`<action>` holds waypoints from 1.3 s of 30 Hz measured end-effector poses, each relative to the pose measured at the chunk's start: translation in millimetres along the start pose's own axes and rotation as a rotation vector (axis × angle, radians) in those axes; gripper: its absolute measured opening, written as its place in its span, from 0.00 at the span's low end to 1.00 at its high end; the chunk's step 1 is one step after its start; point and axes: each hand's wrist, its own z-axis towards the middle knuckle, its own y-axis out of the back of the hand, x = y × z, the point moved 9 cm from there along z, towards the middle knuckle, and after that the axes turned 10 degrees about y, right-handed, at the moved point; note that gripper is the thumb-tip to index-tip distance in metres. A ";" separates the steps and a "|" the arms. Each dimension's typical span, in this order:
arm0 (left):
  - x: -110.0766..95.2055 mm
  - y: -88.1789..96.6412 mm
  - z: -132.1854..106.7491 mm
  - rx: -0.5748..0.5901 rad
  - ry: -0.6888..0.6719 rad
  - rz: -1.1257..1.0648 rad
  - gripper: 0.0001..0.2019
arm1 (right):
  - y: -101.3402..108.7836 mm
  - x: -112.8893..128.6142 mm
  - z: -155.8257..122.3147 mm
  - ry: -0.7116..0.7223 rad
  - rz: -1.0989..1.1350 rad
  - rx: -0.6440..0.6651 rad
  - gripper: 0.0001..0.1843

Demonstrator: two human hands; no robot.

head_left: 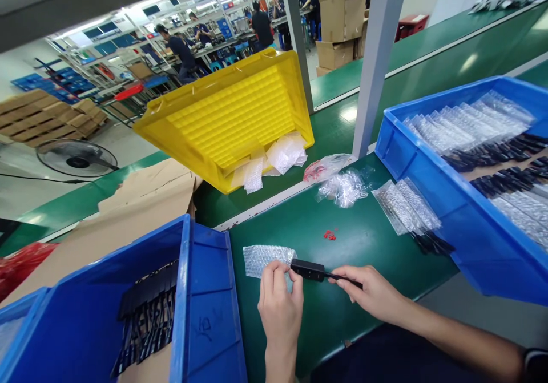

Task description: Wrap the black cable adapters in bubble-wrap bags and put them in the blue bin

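My left hand pinches the open end of a clear bubble-wrap pouch over the green table. At that end sits one corner of a black box-shaped device with small ports along its side; I cannot tell how far it reaches inside. A short black cable runs from the device, and my right hand has it between thumb and fingers. Several wrapped devices lie together to the right, their black cables sticking out. Small red bits are scattered behind the hands.
At left stands a blue bin with rows of bare black devices. A larger blue bin at right holds wrapped ones. A tilted yellow tray with loose pouches leans behind. Crumpled plastic lies near a grey post. Other people work far back.
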 end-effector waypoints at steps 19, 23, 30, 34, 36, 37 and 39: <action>-91.0 -36.5 -33.0 0.340 -0.228 -0.558 0.10 | 36.3 -4.1 -3.7 0.043 0.400 -0.292 0.28; -104.6 -28.9 -11.3 0.337 -0.408 -0.479 0.11 | 63.7 5.2 -20.5 0.172 0.215 -0.321 0.22; -109.3 -65.8 33.3 0.722 -0.587 -0.199 0.15 | 89.2 10.0 -54.1 0.246 0.110 -0.369 0.20; -136.2 -83.5 37.5 0.927 -0.674 -0.342 0.07 | 105.8 15.6 -67.6 0.280 -0.097 -0.438 0.19; -154.3 -89.9 41.7 0.946 -0.735 -0.364 0.08 | 118.8 23.6 -78.2 0.311 -0.254 -0.516 0.18; -163.5 -94.8 43.9 0.945 -0.773 -0.347 0.08 | 126.1 28.5 -85.1 0.329 -0.318 -0.574 0.18; -181.4 -110.7 46.4 0.946 -0.863 -0.268 0.10 | 140.1 37.4 -101.0 0.369 -0.384 -0.717 0.19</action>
